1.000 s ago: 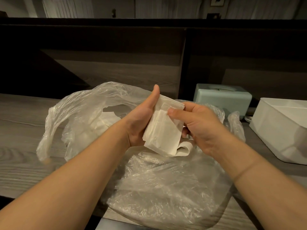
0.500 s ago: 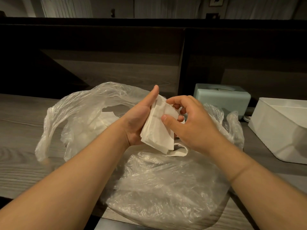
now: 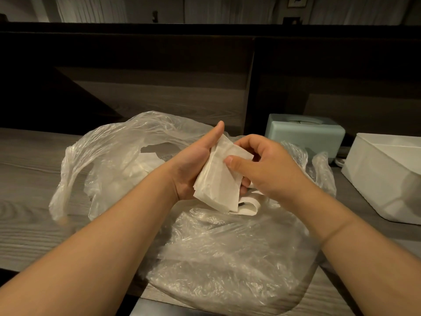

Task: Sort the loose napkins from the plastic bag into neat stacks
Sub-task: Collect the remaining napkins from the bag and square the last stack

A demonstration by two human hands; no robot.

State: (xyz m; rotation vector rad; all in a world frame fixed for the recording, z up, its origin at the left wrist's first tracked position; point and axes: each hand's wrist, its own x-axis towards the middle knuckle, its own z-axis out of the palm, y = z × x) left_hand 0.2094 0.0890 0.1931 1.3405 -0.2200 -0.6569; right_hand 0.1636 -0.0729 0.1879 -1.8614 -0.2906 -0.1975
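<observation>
The right hand (image 3: pixel 268 169) has moved. 1 second ago its thumb was lying flat on the front of the napkins (image 3: pixel 219 176). Now the thumb is pressing near the top, and the other fingers are curling over the top edge, as if they are squaring the corners. The left hand (image 3: pixel 193 165) is staying in the same place as before. I think this means the person is tidying 1 small stack in the air, and it is not set down anywhere yet.

The left hand is gripping the bunch from behind and below, with its thumb pointing straight up. The right hand is pinching the top of the same bunch. So the napkins are up in both hands, just above the plastic bag (image 3: pixel 227 252).

The napkins are thin, soft, cream paper, folded into flat rectangles. Their edges are not lined up, so they are fanning out a little at the bottom. 1 floppy folded piece (image 3: pixel 248 207) is hanging under the bunch.

The bag is clear, crinkly and shiny. More pale napkins are showing inside it on the left. It is lying on a grey wooden table (image 3: pixel 29 179). Behind it are a smooth pale green box (image 3: pixel 305 133) and a white tub (image 3: pixel 373 179).
</observation>
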